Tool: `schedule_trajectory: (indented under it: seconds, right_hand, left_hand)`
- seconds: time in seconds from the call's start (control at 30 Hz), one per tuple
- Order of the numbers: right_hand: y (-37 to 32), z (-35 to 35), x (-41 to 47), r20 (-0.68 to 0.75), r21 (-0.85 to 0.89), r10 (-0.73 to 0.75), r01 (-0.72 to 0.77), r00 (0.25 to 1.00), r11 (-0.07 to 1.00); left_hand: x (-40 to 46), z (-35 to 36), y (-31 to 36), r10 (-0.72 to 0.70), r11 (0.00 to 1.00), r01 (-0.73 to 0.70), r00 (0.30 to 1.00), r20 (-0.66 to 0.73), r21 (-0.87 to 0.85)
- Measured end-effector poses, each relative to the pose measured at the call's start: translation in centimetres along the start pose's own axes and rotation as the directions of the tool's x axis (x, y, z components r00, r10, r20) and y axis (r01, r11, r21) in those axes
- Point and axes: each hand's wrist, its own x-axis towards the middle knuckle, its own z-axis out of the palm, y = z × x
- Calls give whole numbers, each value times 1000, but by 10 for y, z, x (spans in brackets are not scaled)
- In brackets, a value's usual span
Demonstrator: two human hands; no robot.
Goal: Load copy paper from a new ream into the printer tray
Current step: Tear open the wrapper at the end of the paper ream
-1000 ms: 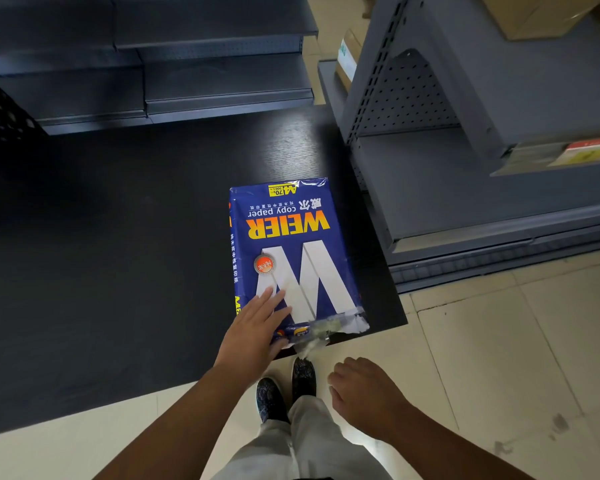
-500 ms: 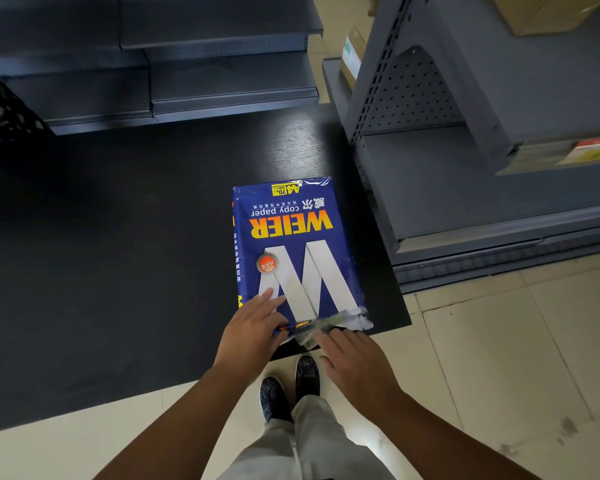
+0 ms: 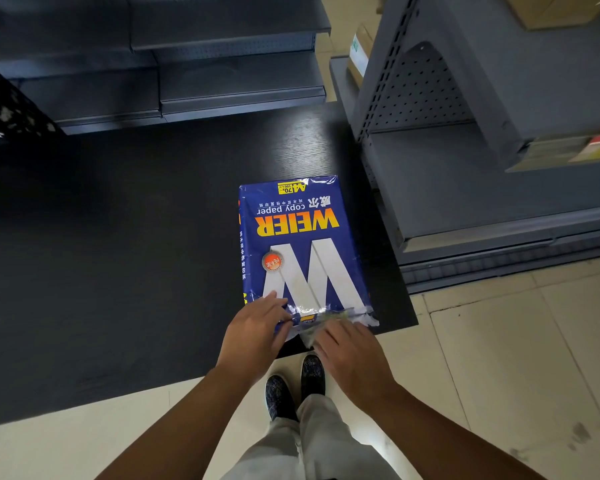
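A blue ream of copy paper (image 3: pixel 298 244) lies flat on a black table (image 3: pixel 118 254), near the table's front right corner, with its wrapper torn at the near end (image 3: pixel 329 318). My left hand (image 3: pixel 255 332) rests on the ream's near left corner, fingers spread flat on the wrapper. My right hand (image 3: pixel 352 355) lies at the torn near end, fingertips touching the crumpled wrapper flap. No printer or tray is in view.
Grey metal shelving (image 3: pixel 465 188) stands close on the right of the table, with a cardboard box (image 3: pixel 555 8) on an upper shelf. More dark shelving (image 3: pixel 222 81) runs behind the table. Beige floor tiles (image 3: pixel 516 358) and my shoes (image 3: pixel 295 382) show below.
My right hand has come up from beside my leg to the torn near end of the ream. My left hand has stayed on the ream's near left corner.
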Motion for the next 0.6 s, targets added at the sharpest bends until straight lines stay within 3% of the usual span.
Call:
schedule_trajectory:
  seconds: [0.17, 0.3, 0.6]
  right_hand:
    - [-3, 6, -14, 73, 25, -66, 64, 995, 998]
    - [-5, 12, -33, 163, 4, -122, 123, 979, 992]
    - [-27, 9, -87, 249, 63, 25, -42, 968, 997]
  left_hand:
    - [0, -1, 1, 7, 1000, -7, 1000, -25, 11]
    - [4, -9, 10, -34, 999, 33, 990, -136, -10]
    - [-10, 7, 10, 21, 1000, -20, 997, -80, 7]
